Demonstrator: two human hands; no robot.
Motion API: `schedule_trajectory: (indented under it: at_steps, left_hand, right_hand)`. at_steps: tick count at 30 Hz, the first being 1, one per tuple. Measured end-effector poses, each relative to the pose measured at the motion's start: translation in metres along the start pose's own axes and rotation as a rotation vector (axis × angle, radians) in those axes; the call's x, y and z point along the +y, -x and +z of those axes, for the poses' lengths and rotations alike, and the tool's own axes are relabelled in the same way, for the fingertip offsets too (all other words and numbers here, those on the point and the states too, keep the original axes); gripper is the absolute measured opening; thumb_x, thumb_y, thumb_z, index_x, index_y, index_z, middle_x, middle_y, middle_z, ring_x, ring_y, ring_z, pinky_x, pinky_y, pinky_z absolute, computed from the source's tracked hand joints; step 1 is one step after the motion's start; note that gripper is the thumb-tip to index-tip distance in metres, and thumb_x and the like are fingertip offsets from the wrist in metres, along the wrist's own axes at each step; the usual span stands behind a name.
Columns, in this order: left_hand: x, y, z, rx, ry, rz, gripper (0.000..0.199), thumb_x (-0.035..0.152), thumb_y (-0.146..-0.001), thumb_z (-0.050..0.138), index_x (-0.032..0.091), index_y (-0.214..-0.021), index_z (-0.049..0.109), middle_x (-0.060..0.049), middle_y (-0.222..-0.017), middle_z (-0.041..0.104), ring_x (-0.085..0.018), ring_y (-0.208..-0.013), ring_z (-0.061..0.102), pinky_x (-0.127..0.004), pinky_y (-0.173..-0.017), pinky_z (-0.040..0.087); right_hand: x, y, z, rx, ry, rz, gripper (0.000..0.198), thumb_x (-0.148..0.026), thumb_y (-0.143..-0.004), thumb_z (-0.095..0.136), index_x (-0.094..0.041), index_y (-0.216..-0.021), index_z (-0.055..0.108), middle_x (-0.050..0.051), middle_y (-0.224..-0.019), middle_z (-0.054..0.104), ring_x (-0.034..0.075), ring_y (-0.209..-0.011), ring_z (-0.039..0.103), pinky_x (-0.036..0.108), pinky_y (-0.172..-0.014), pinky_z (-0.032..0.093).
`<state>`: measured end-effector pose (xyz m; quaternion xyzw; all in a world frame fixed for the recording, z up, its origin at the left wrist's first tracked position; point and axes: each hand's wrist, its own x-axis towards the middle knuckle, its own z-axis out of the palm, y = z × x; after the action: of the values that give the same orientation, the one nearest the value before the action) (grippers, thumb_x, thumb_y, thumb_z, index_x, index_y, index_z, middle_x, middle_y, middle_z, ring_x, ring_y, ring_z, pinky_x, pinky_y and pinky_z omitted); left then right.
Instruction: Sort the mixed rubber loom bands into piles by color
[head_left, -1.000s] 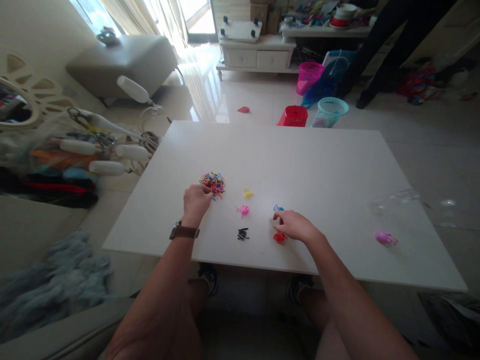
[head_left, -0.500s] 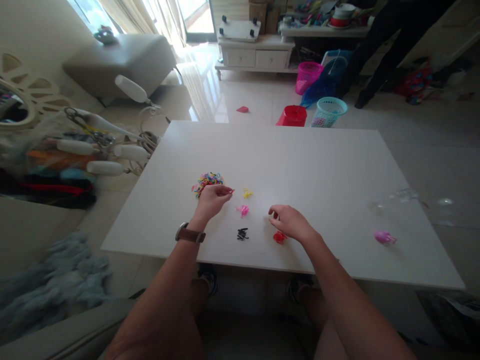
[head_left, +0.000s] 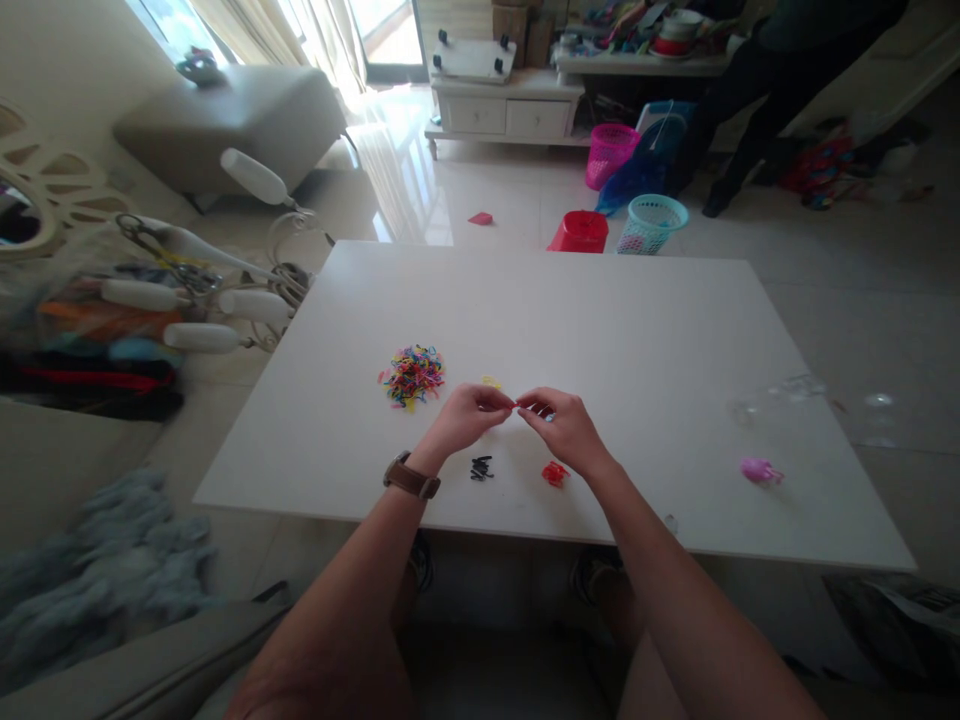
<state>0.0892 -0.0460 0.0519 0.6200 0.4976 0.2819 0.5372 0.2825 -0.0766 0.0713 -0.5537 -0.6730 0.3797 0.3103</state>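
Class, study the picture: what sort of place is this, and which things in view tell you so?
Probably a living room in a home: a padded bench, curtains and a low white cabinet with drawers show beyond the white table.

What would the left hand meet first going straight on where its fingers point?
Likely the right hand, just ahead of the left hand; a small reddish piece shows between their fingers. Depth is unclear, so can't tell whether the hands touch.
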Motion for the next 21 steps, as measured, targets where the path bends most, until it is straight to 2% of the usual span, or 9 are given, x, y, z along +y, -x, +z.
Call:
schedule_trajectory:
  at_steps: [6, 8, 10, 12, 15, 17, 21]
  left_hand:
    - [0.003, 0.001, 0.005, -0.048, 0.070, -0.008, 0.016, 0.026, -0.078, 0.072, 0.015, -0.088, 0.076, -0.005, -0.077, 0.076, -0.014, -0.070, 0.067, -0.025, -0.066, 0.052]
    - [0.000, 0.000, 0.006, -0.062, 0.057, -0.016, 0.018, 0.025, -0.077, 0.071, 0.015, -0.091, 0.075, -0.005, -0.077, 0.075, -0.014, -0.069, 0.067, -0.024, -0.064, 0.051]
    - [-0.005, 0.000, 0.007, -0.062, 0.015, -0.026, 0.018, 0.021, -0.076, 0.070, 0.015, -0.093, 0.075, -0.005, -0.078, 0.075, -0.014, -0.070, 0.067, -0.024, -0.064, 0.051]
    - [-0.008, -0.001, 0.007, -0.035, -0.066, -0.026, 0.018, 0.018, -0.075, 0.068, 0.016, -0.092, 0.075, -0.005, -0.078, 0.075, -0.015, -0.071, 0.068, -0.024, -0.065, 0.051]
    - [-0.010, -0.001, 0.005, 0.010, -0.206, -0.006, 0.018, 0.014, -0.075, 0.065, 0.016, -0.089, 0.075, -0.004, -0.077, 0.074, -0.015, -0.072, 0.068, -0.025, -0.066, 0.051]
    - [-0.009, 0.000, 0.004, 0.019, -0.273, 0.009, 0.018, 0.013, -0.075, 0.064, 0.017, -0.089, 0.075, -0.004, -0.077, 0.074, -0.015, -0.072, 0.067, -0.026, -0.067, 0.051]
    - [-0.007, 0.000, 0.004, 0.005, -0.359, 0.041, 0.021, 0.012, -0.076, 0.062, 0.018, -0.092, 0.076, -0.004, -0.081, 0.075, -0.016, -0.073, 0.067, -0.027, -0.069, 0.051]
  right_hand:
    - [0.002, -0.001, -0.003, 0.034, 0.058, -0.036, 0.010, -0.021, -0.089, 0.062, -0.019, -0.083, 0.070, 0.002, -0.083, 0.071, 0.013, -0.076, 0.064, 0.024, -0.072, 0.048]
    - [0.005, -0.002, -0.007, 0.061, 0.074, -0.010, 0.011, -0.021, -0.089, 0.061, -0.018, -0.082, 0.068, 0.002, -0.083, 0.071, 0.013, -0.076, 0.063, 0.023, -0.071, 0.047]
    - [0.010, -0.002, -0.015, 0.029, 0.118, 0.049, 0.011, -0.021, -0.089, 0.062, -0.018, -0.080, 0.068, 0.001, -0.081, 0.070, 0.013, -0.074, 0.063, 0.024, -0.070, 0.046]
    - [0.019, -0.002, -0.023, -0.106, 0.198, 0.125, 0.010, -0.020, -0.086, 0.065, -0.018, -0.077, 0.069, 0.001, -0.078, 0.070, 0.013, -0.073, 0.062, 0.024, -0.068, 0.045]
    - [0.032, 0.002, -0.032, -0.423, 0.312, 0.265, 0.008, -0.014, -0.080, 0.069, -0.018, -0.073, 0.071, 0.000, -0.074, 0.070, 0.013, -0.070, 0.061, 0.024, -0.063, 0.041]
    - [0.037, 0.005, -0.033, -0.575, 0.358, 0.334, 0.011, -0.009, -0.076, 0.069, -0.018, -0.071, 0.073, 0.000, -0.071, 0.069, 0.014, -0.067, 0.060, 0.024, -0.060, 0.040]
    - [0.040, 0.010, -0.029, -0.648, 0.430, 0.391, 0.014, -0.005, -0.074, 0.070, -0.018, -0.070, 0.075, 0.002, -0.068, 0.069, 0.015, -0.065, 0.061, 0.025, -0.058, 0.040]
